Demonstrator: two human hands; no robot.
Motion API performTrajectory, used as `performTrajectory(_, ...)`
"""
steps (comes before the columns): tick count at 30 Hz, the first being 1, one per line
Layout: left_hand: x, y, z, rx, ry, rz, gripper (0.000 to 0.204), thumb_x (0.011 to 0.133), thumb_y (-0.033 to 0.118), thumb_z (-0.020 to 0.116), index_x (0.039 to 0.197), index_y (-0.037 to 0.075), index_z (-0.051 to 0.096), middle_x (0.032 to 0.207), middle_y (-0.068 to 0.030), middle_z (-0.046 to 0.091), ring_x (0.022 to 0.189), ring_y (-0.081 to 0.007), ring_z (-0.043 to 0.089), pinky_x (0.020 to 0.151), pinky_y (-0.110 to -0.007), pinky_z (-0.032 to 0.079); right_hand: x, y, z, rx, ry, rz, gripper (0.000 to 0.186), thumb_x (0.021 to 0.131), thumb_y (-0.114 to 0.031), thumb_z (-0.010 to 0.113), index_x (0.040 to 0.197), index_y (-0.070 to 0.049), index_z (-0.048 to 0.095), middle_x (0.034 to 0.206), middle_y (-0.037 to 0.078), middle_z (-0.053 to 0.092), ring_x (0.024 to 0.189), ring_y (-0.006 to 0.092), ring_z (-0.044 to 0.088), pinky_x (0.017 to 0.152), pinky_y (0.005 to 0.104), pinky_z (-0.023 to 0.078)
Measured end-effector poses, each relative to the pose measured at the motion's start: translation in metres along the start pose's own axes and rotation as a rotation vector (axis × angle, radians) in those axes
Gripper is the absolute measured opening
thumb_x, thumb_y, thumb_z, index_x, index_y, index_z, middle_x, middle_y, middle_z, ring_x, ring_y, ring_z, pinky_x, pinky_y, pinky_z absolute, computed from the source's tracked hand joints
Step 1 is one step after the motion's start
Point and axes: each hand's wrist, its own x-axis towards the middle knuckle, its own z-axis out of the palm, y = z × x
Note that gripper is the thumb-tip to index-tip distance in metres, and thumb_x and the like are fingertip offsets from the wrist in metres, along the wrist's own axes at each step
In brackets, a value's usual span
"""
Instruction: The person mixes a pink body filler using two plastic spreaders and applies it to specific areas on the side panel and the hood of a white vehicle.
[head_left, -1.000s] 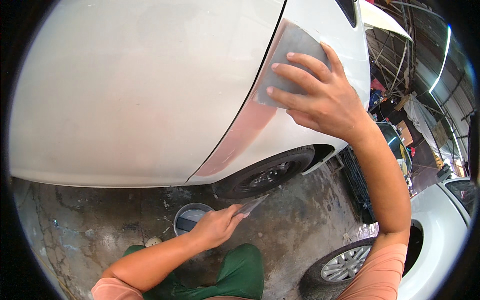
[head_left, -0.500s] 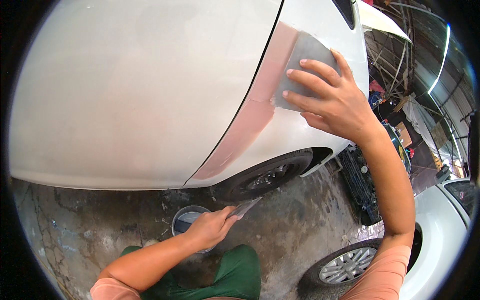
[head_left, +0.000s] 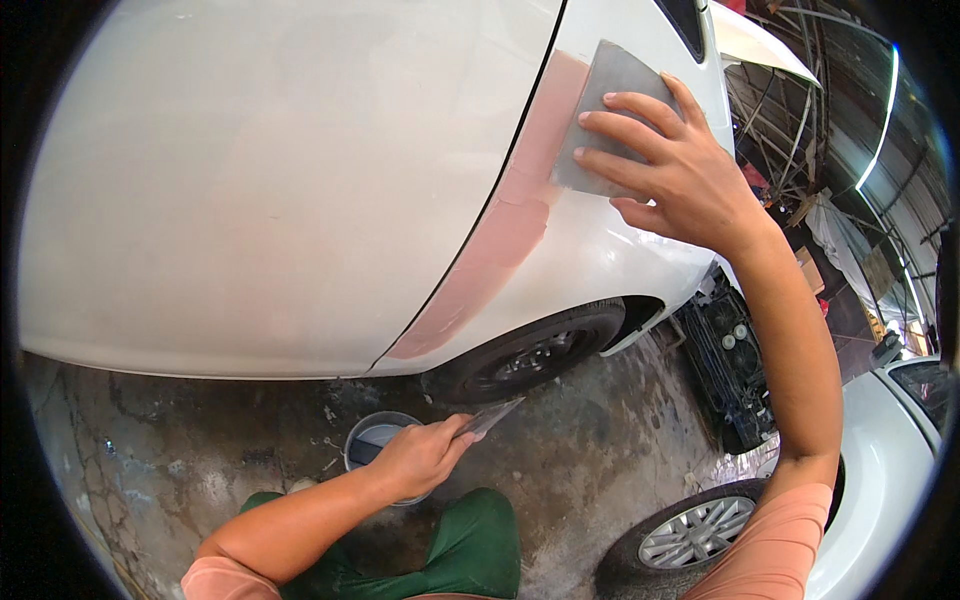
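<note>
My right hand (head_left: 680, 170) presses a flat grey putty spreader (head_left: 603, 85) against the fender of a white car (head_left: 300, 180), fingers fanned across its face. The spreader's left edge lies along a strip of pink body filler (head_left: 490, 240), which runs beside the dark door gap down toward the wheel arch. Lower, my left hand (head_left: 425, 455) is closed around the end of a thin, flat plate like a second spreader (head_left: 490, 415), held over the floor below the car's wheel. Its grip end is hidden in my fingers.
A round tub (head_left: 365, 430) with a dark flat piece in it stands on the stained concrete floor beneath my left forearm. The car's black wheel (head_left: 540, 350) is just above. A dark car part (head_left: 725, 350) and another white vehicle (head_left: 870, 480) are at right.
My right hand and its spreader have shifted up along the fender, baring more of the filler's lower edge. My left hand stays nearly still.
</note>
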Motion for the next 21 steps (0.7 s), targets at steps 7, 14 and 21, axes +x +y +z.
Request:
performTrajectory(7,-0.001,0.001,0.001,0.030,-0.034,0.001,0.032,0.104,0.026,0.056,0.123,0.001,0.058,0.092,-0.0250,0.070,0.080,-0.0459,0.068,0.067,-0.053,0.055,0.020,0.012,-0.008,-0.025,0.089,-0.009,0.055,0.074,-0.024,0.082,0.127,-0.026,0.066,0.142,-0.004,0.054,0.139,0.0203,0.044,0.121,0.0559,0.028)
performTrajectory(14,-0.002,0.001,0.000,0.004,-0.031,0.019,0.031,0.104,0.026,0.056,0.122,0.001,0.058,0.092,-0.0244,0.070,0.081,-0.0457,0.068,0.069,-0.053,0.055,0.028,0.018,-0.008,-0.034,0.117,-0.017,0.054,0.076,-0.025,0.081,0.128,-0.025,0.067,0.143,-0.004,0.055,0.139,0.0210,0.044,0.122,0.0543,0.028)
performTrajectory(21,0.000,-0.004,0.002,-0.025,0.003,0.053,0.035,0.105,0.030,0.055,0.123,0.000,0.058,0.086,-0.0272,0.069,0.081,-0.0474,0.068,0.069,-0.054,0.053,0.033,0.025,0.000,-0.016,0.129,-0.024,0.055,0.076,-0.024,0.081,0.129,-0.025,0.067,0.144,-0.003,0.054,0.140,0.0219,0.044,0.122,0.0548,0.028)
